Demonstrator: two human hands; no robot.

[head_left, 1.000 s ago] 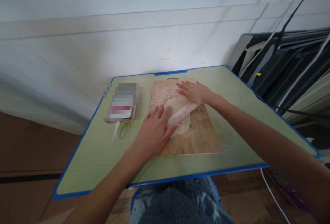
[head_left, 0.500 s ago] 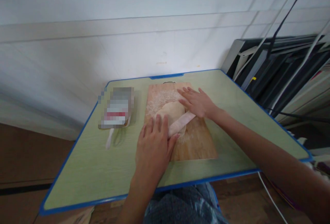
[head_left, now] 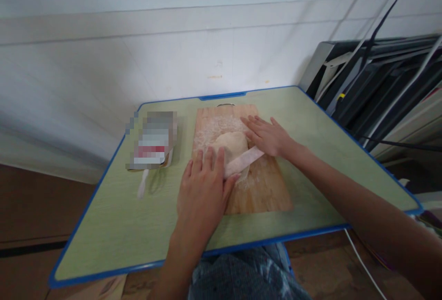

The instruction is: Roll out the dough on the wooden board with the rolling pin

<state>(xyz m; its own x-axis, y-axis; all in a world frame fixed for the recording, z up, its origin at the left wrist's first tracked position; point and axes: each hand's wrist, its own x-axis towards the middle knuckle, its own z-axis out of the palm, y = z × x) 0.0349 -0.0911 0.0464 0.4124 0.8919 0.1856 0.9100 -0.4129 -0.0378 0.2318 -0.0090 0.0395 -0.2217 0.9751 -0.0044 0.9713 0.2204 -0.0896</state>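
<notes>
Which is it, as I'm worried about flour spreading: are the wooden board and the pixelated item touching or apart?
Apart. The head view shows a strip of green tabletop between the wooden board and the pixelated item.

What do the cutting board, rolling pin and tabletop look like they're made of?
Cutting board: wood, matte, judging by its tan grain. Rolling pin: possibly wood, but its pale, floury-looking surface shows no clear grain. Tabletop: perhaps laminate, smooth and faintly streaked; its evenly blue edging suggests plastic.

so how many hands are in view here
2: the left hand lies at the left end of the rolling pin, the right hand at its right end. No other hand shows.
</notes>
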